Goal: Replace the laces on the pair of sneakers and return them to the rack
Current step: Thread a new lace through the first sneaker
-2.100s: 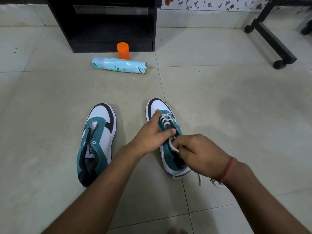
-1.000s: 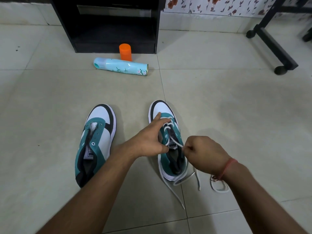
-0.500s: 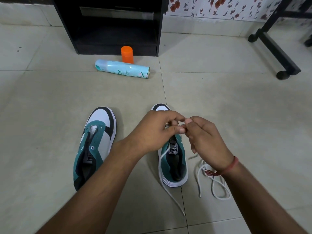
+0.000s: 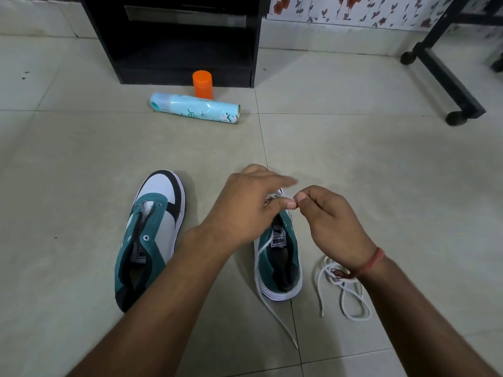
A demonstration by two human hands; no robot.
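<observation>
Both hands over right sneaker (image 4: 281, 257), on tiled floor (image 4: 381, 172). Left hand (image 4: 245, 210) and right hand (image 4: 330, 221) meeting fingertip to fingertip, pinching white lace (image 4: 262, 270) above tongue. One lace end trailing from shoe down to floor, near heel. Second white lace (image 4: 345, 292) lying loose in loops, just right of same shoe. Left sneaker (image 4: 148, 238) beside, apart, without lace, eyelets bare. Farther back: spray can (image 4: 194, 108) on its side, orange cap (image 4: 202, 84) upright, touching black rack (image 4: 185, 44).

Sneakers (image 4: 148, 235) teal, white, black; laces (image 4: 343, 289) white. Orange cap (image 4: 202, 84), pale-blue floral spray can (image 4: 194, 108), black rack (image 4: 179, 36), red-flowered wall (image 4: 353, 9).
</observation>
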